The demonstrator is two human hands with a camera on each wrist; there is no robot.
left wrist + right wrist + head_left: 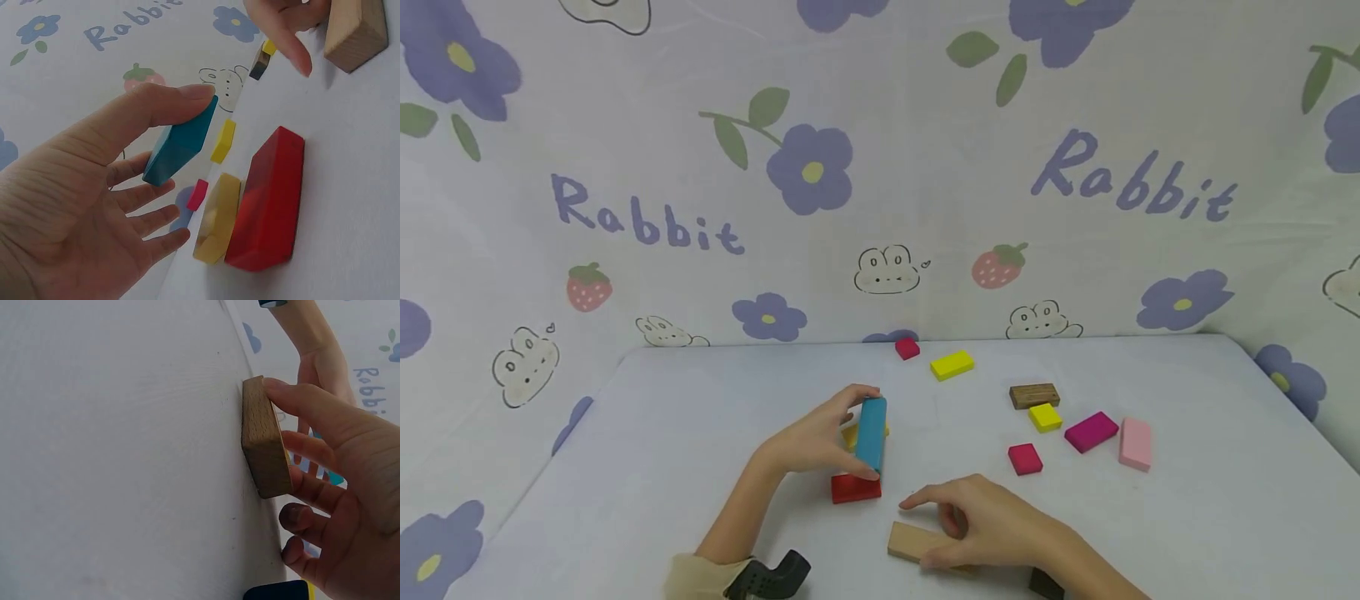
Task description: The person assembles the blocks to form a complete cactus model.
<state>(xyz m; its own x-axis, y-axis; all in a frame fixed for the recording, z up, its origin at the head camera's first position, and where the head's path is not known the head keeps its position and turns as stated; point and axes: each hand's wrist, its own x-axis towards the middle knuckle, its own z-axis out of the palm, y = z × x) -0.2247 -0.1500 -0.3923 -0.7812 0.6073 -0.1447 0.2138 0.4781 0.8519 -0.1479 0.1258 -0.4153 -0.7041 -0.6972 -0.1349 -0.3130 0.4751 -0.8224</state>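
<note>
Blue block (871,435), one: pinched by its two ends between thumb and fingers of the left hand (816,437), clear of the red block (856,490); judged light, stiff, smooth, best gripped there. Plain wooden block (910,538), one: on the table (700,467), touched by the right hand's (992,525) thumb; grip cannot be told; likely light, rigid, suited to grasping across its long sides.

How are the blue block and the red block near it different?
The blue block is held in the left hand, while the red block lies on the white table. In the head view, the blue block points away from the person, while the red block runs side to side. Both are long, straight-edged and one plain color.
</note>
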